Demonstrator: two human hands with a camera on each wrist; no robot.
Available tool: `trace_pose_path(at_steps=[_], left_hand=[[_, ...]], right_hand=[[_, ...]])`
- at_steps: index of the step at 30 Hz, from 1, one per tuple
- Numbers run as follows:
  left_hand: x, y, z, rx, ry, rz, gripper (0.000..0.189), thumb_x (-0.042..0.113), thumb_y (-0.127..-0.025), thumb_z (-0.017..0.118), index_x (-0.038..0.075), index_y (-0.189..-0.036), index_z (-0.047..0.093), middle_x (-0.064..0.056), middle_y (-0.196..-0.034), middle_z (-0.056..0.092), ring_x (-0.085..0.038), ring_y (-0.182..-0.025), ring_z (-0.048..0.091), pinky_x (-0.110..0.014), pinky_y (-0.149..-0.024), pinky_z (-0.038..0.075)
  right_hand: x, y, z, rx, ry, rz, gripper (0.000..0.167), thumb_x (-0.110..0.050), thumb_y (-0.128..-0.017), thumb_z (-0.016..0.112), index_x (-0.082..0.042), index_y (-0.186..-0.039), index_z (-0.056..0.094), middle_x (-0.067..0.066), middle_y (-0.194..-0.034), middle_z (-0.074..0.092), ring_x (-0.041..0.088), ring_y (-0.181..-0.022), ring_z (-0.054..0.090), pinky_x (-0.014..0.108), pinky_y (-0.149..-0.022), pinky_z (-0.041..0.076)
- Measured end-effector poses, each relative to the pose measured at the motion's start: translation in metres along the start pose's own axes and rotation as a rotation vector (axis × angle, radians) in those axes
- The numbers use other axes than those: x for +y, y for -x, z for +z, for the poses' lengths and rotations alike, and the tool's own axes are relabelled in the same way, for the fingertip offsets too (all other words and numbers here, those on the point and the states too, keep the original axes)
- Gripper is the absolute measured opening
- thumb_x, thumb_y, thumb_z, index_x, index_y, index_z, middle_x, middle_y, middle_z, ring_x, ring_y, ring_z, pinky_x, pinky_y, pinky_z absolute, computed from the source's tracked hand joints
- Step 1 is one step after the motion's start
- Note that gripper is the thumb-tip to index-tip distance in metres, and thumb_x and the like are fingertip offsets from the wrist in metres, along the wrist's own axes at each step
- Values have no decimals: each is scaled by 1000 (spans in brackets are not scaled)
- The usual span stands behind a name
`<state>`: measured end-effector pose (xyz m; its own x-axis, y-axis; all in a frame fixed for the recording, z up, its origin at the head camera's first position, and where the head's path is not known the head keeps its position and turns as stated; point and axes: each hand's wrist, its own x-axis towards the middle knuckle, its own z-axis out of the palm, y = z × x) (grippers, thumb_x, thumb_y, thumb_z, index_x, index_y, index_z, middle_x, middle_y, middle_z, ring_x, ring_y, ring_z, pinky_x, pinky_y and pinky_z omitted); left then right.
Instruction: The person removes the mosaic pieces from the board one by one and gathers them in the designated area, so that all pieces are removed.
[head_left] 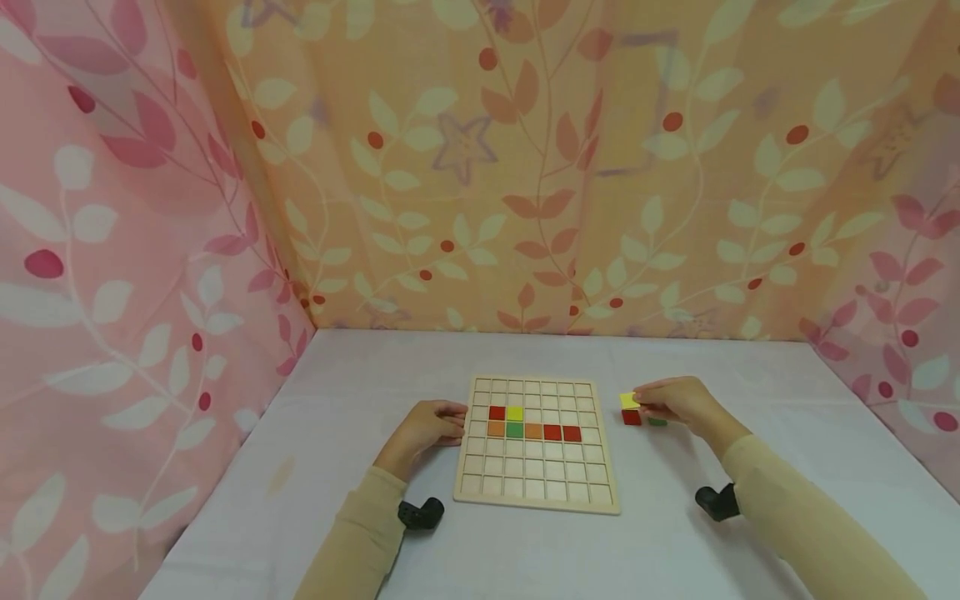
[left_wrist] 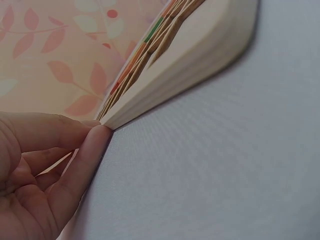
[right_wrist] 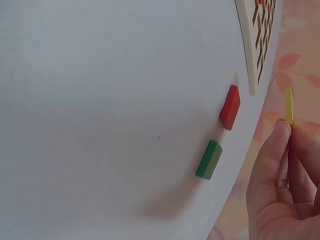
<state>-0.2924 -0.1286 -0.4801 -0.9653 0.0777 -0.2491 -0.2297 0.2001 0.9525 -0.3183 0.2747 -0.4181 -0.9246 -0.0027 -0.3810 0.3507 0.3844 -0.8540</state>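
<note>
A square wooden grid board (head_left: 536, 475) lies flat on the table, holding red, orange, green and yellow tiles in some cells of two neighbouring rows. At its left edge, my left hand (head_left: 426, 432) pinches the rim between thumb and fingers; the left wrist view shows the fingertips meeting at the board's side. To the right of the board, my right hand (head_left: 678, 402) holds a yellow tile (right_wrist: 288, 105) by its edge, raised off the table. Below that tile lie a red tile (right_wrist: 230, 108) and a green tile (right_wrist: 209, 160), the green one partly hidden by the hand in the head view.
A white cloth covers the table (head_left: 360, 367). Patterned curtains (head_left: 420, 183) hang behind it and at both sides. Each wrist carries a black device, one by the left sleeve (head_left: 352, 529) and one by the right sleeve (head_left: 810, 517).
</note>
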Motion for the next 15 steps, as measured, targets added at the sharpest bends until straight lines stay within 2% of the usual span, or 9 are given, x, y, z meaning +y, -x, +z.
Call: trace_pose_path(at_steps=[6,15], left_hand=[[1,-1,0,-4,-5,8,41,-14,-83,66,-7,-124,64,-17,-102,70,-12,-77,66,-27,-68,62],[1,-1,-1,-7,-10,5,41,-13,-84,66,-7,-125,63,-16,-102,70,-13,-79,66,-26,-68,62]], right_hand=[[7,0,-14,-13,9,-19,48,-16,-92,71,13,-128,58,-6,-80,70,5,-69,66,20,-70,60],[13,0,-35,-2,10,33,49,-20,-91,73,10,-129,60,-7,-80,68,6,-71,65,21,-72,60]])
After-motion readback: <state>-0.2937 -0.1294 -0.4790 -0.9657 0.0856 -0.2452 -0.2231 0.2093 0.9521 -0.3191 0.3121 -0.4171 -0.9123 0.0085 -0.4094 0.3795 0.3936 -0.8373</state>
